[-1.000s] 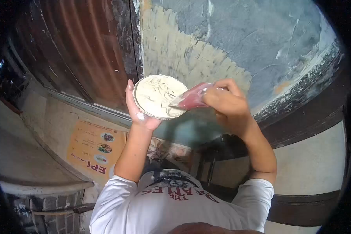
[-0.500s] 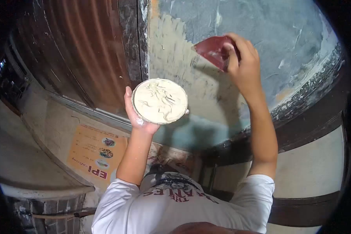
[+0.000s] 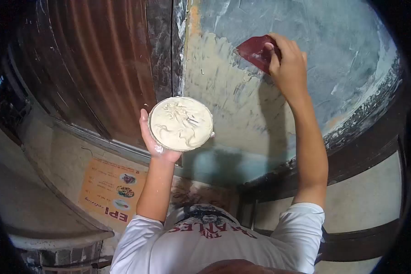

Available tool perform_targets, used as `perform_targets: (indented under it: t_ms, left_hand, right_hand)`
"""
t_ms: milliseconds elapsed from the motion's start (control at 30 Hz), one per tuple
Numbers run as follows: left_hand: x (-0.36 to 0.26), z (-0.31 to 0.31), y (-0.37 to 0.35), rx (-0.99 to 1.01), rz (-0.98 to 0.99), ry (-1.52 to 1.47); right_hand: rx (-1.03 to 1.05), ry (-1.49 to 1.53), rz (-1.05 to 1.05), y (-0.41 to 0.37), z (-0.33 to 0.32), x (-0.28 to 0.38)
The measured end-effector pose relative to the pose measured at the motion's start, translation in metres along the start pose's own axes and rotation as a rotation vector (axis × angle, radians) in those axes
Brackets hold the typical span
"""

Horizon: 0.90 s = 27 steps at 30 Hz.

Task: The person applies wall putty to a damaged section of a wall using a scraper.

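Note:
My left hand [image 3: 156, 141] holds up a round container of cream-coloured paste [image 3: 180, 123], fingers wrapped round its side and underneath. White smears show on the thumb side of that hand. At the upper right, my right hand [image 3: 287, 64] grips a dark red flat scraper [image 3: 255, 52] between thumb and fingers. The scraper's left corner is at the wall [image 3: 324, 27], near the border between the cream-coated part and the bare grey-blue part. Whether its whole edge touches the wall, I cannot tell.
Brown corrugated panel [image 3: 100, 59] with a dark frame stands left of the wall. An orange printed sheet [image 3: 105, 187] lies lower left. Dark curved trim [image 3: 370, 141] borders the wall at right. Below it are pale panels [image 3: 370, 201].
My right hand and the scraper have shifted slightly right and up over the wall. The container in my left hand has moved a little left and down. The whole view has shifted slightly.

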<state>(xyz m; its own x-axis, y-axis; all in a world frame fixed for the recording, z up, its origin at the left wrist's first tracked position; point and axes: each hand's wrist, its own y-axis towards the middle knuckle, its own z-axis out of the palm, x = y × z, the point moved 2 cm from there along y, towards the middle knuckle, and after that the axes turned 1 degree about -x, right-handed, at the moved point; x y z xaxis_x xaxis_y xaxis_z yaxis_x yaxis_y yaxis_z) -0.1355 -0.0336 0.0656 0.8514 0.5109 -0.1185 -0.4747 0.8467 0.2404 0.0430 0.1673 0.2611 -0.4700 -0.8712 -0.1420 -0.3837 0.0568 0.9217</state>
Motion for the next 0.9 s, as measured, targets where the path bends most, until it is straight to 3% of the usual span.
perform_targets:
  t_ms: [100, 200, 333, 433, 600, 733, 900]
  left_hand:
    - [-0.003, -0.001, 0.006, -0.002, -0.003, 0.039]
    - [-0.003, -0.003, 0.011, 0.056, -0.033, 0.024]
    - [-0.006, -0.001, 0.015, 0.0, -0.032, 0.067]
    - [-0.009, -0.005, 0.017, -0.015, -0.033, 0.075]
    - [-0.015, -0.007, 0.018, -0.036, -0.035, 0.091]
    - [-0.017, -0.006, 0.02, -0.053, -0.011, 0.111]
    - [-0.018, -0.002, 0.019, -0.045, -0.024, 0.096]
  right_hand:
    - [-0.004, -0.005, -0.011, -0.006, -0.002, 0.003]
    - [0.161, -0.071, -0.058, -0.016, 0.006, 0.015]
    - [0.005, -0.044, -0.004, 0.003, 0.001, 0.011]
    - [0.003, 0.09, 0.081, 0.009, -0.007, 0.006]
    - [0.207, -0.075, -0.029, -0.018, 0.009, 0.017]
    - [0.024, 0.046, 0.097, 0.007, 0.0, 0.006]
    - [0.028, 0.195, 0.164, 0.002, -0.009, 0.006]
